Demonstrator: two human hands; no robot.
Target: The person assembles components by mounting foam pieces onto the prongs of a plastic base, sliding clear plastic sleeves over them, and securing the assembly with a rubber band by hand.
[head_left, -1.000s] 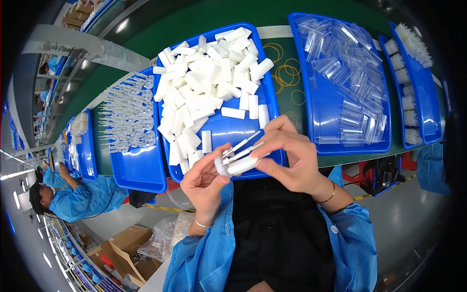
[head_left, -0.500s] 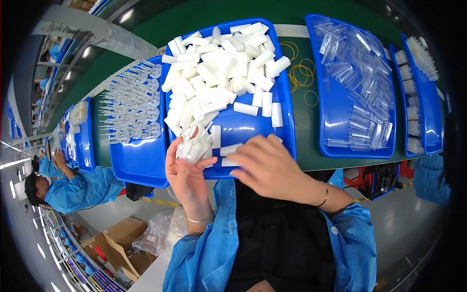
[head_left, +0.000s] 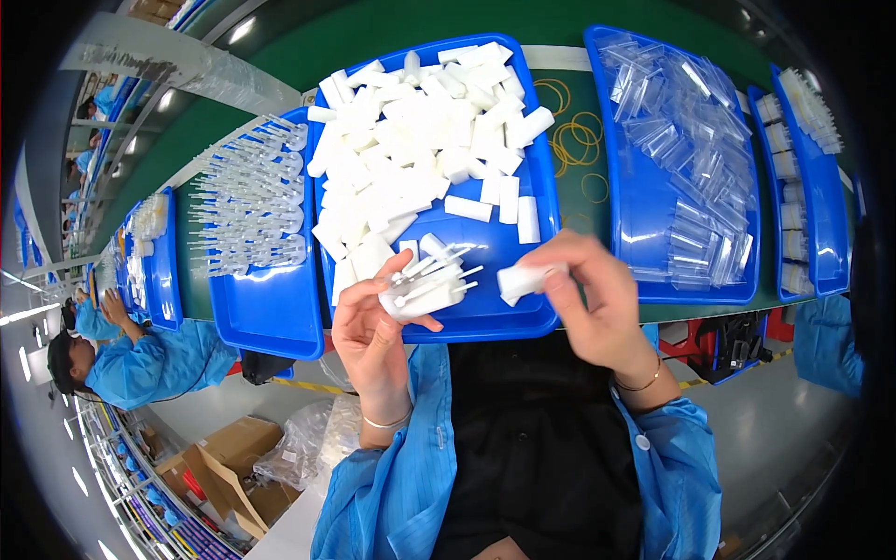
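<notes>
My left hand [head_left: 367,327] is closed round a white plastic part with several thin prongs [head_left: 425,287], tilted so that the prongs point right. White pieces sit among the prongs; how many is too cluttered to tell. Just right of it, my right hand [head_left: 597,301] pinches a white foam block [head_left: 523,280], its end turned toward the pronged part, a gap between them. Both hands are over the near edge of a blue tray [head_left: 439,329]. A heap of similar white foam blocks [head_left: 411,140] fills the far part of this tray.
Left stands a blue tray [head_left: 266,327] with rows of pronged white parts [head_left: 250,201]. To the right, another tray [head_left: 639,291] holds clear plastic sleeves [head_left: 686,149]. Yellow rubber bands [head_left: 577,140] lie between trays. A co-worker [head_left: 140,359] sits at far left; cardboard boxes [head_left: 229,457] are below.
My right hand has lifted a white foam block from the tray and moved right. My left hand has moved slightly right, turning the pronged part so its prongs point right.
</notes>
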